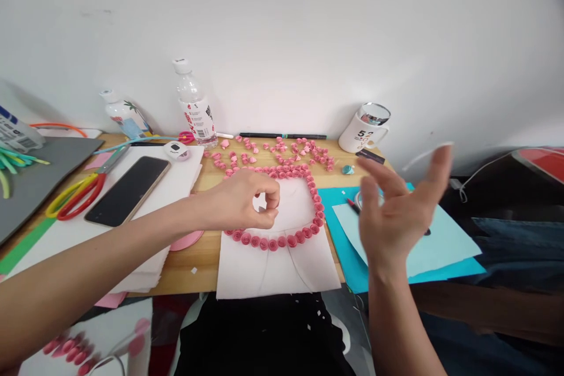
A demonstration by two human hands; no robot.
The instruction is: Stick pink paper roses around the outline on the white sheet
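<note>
My left hand (244,200) hovers over a white sheet (277,267) ringed by small pink rolled paper roses (273,241). Its thumb and forefinger are pinched together; whatever sits between them is too small to name. My right hand (399,211) is raised above the blue paper (440,247), palm turned inward, fingers spread and holding nothing. More loose pink roses (282,153) lie scattered behind the sheet towards the wall.
A black phone (127,190) lies on white paper at left, beside red-and-yellow scissors (77,197). Two plastic bottles (194,106) and a white mug (363,129) stand along the wall. Black pens (282,136) lie at the back. A grey mat (39,179) is far left.
</note>
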